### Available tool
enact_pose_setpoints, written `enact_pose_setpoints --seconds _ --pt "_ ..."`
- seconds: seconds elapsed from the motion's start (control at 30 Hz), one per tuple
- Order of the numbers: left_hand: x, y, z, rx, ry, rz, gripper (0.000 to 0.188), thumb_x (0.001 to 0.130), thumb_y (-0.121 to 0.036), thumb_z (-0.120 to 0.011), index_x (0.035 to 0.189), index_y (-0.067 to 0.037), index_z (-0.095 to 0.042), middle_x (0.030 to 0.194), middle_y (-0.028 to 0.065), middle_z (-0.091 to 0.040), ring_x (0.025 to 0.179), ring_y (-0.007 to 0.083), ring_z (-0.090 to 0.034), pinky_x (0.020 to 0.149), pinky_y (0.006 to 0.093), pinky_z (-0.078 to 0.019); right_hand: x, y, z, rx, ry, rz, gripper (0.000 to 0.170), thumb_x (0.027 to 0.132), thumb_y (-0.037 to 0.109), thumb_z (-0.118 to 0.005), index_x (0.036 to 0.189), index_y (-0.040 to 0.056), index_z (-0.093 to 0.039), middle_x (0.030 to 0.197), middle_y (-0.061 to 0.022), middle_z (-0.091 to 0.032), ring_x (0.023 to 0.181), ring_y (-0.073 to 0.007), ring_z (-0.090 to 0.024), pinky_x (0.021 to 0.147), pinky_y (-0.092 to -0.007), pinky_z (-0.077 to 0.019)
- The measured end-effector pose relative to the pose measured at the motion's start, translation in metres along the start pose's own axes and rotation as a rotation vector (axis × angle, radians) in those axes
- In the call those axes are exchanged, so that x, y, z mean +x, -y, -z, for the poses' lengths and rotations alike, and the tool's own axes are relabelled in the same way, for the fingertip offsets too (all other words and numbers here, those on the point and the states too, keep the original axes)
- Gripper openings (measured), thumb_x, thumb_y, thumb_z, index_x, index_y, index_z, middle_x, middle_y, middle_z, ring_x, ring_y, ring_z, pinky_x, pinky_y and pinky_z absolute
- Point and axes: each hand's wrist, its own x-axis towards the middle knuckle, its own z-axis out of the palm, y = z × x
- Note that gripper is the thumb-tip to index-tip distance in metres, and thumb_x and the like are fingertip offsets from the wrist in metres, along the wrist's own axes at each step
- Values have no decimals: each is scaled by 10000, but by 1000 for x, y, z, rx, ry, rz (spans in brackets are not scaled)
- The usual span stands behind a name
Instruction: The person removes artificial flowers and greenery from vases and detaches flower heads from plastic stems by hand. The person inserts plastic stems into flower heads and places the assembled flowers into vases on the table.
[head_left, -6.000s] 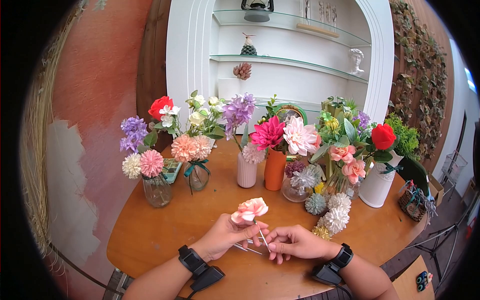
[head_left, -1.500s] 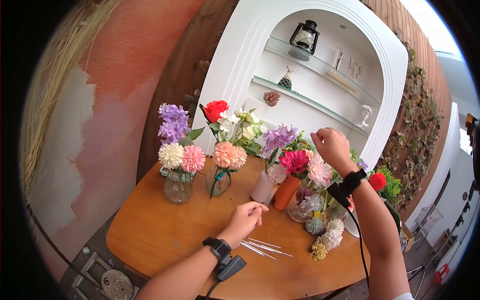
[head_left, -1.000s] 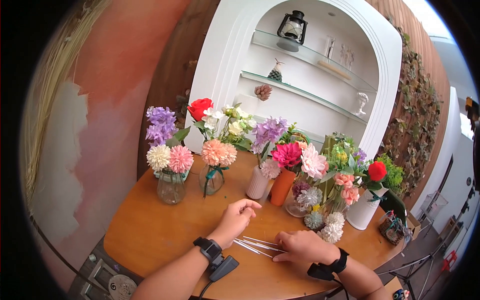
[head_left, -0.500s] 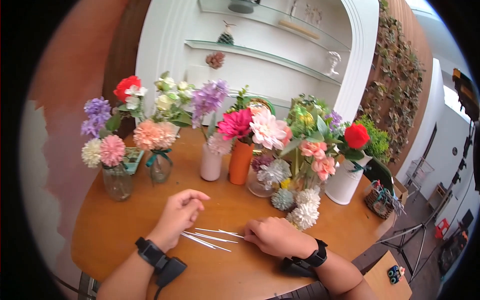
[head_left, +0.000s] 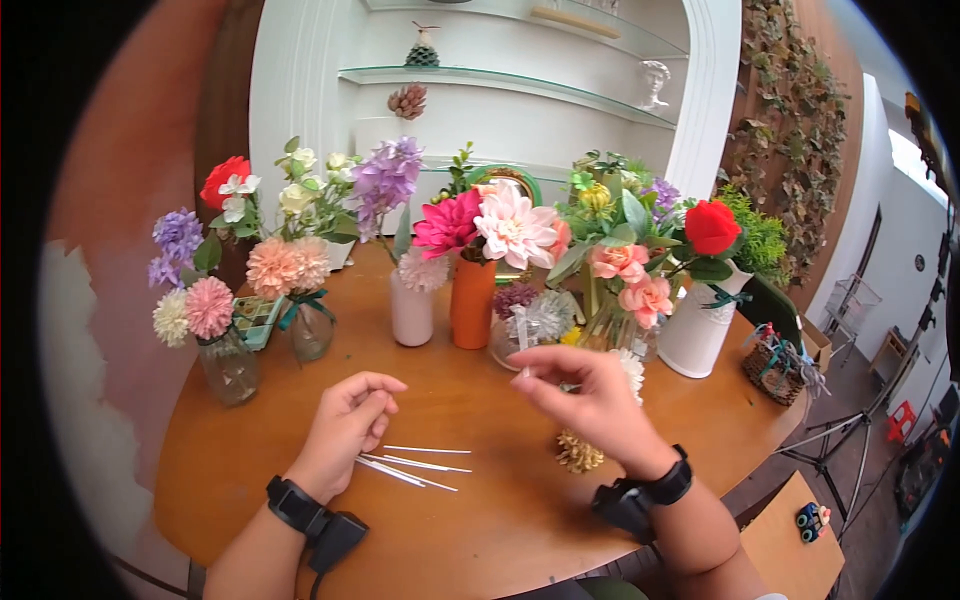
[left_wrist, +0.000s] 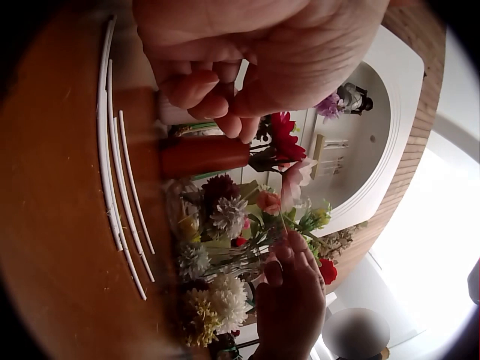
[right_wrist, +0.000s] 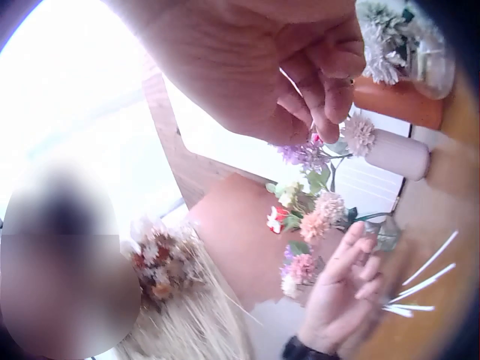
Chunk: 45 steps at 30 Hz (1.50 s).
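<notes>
My right hand (head_left: 595, 405) is raised over the table in the head view, pinching a thin white stick (head_left: 521, 328) upright between thumb and fingertips. In the left wrist view the same hand (left_wrist: 292, 296) shows behind the left one. My left hand (head_left: 350, 425) lies at the table, fingers loosely curled around nothing. Several white sticks (head_left: 430, 450) are spread just right of it. Near the right forearm, a gold pompom flower (head_left: 578, 453) and a partly hidden white one (head_left: 631, 374) lie on the wood.
Vases of artificial flowers line the back of the wooden table (head_left: 500, 540): glass jars (head_left: 229, 370), a pale pink vase (head_left: 411, 312), an orange vase (head_left: 473, 305) and a white jug (head_left: 693, 335). A wicker basket (head_left: 775, 370) sits at the right edge.
Both hands held a pink rose on a white stick earlier; it has left them. The right hand reached toward the back flowers, came down to the sticks, and has lifted one.
</notes>
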Motion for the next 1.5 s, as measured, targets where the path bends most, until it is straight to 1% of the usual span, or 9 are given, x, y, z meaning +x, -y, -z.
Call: enact_pose_setpoints --seconds 0.23,0.4,0.77,1.0,1.07,1.2,1.3,1.37,1.5 --pt "-2 -2 -2 9 16 22 158 987 -71 -503 1080 -24 -622 824 -26 -550 620 0 -434 487 153 -304 7 0 20 261 -105 -117 255 905 161 -700 1065 -38 -684 871 -29 -704 737 -45 -614 645 -194 -493" --pt "-2 -2 -2 -32 16 12 142 975 -47 -503 1052 -13 -616 826 -14 -565 595 9 -448 459 158 -322 12 -9 25 -282 -295 -68 275 887 254 -702 872 -18 -735 681 -72 -718 576 -95 -650 549 -247 -495" --pt "-3 -2 -2 -8 47 -1 162 977 -46 -495 1065 -14 -627 841 -15 -571 613 6 -456 473 154 -327 15 -29 34 -707 -233 -71 196 844 225 -692 864 41 -755 722 -151 -701 639 -294 -683 612 -344 -530" --pt "-2 0 0 -18 55 -7 164 980 -52 -493 1068 -20 -628 847 -20 -565 625 3 -452 474 152 -322 16 -26 28 -238 -64 5 202 929 160 -623 942 -9 -732 784 -87 -741 654 -140 -668 630 -300 -512" --pt "-2 0 0 -17 58 -3 166 981 -53 -493 1071 -19 -629 853 -20 -564 626 3 -452 474 152 -324 13 -14 26 -180 -92 -31 221 962 159 -598 1012 -19 -718 834 -38 -737 547 -53 -574 475 -227 -453" --pt "-3 -1 -2 -7 44 4 170 983 -53 -491 1077 -18 -628 857 -19 -564 625 4 -451 475 151 -325 10 -10 16 -254 -127 -37 196 940 137 -622 995 -25 -719 778 -97 -734 661 -103 -651 616 -271 -505" --pt "-2 1 0 -7 32 4 168 982 -65 -501 1077 -16 -631 859 -19 -562 614 7 -444 470 151 -322 6 -1 9 -422 7 41 187 934 122 -626 1014 -22 -713 730 -128 -710 601 -138 -670 553 -274 -512" --pt "-1 2 2 20 46 4 175 979 -86 -524 1096 -22 -637 877 -25 -569 667 8 -469 522 163 -365 1 16 2 -364 170 -191 186 928 113 -624 1031 -18 -707 686 -139 -685 519 -172 -660 479 -283 -502" --pt "4 12 5 135 17 1 227 962 -100 -577 1169 -31 -637 948 -7 -595 768 37 -529 640 191 -439 -3 15 -5 -137 298 -202 206 943 96 -601 1088 -20 -692 859 -87 -737 524 -118 -661 472 -248 -509"
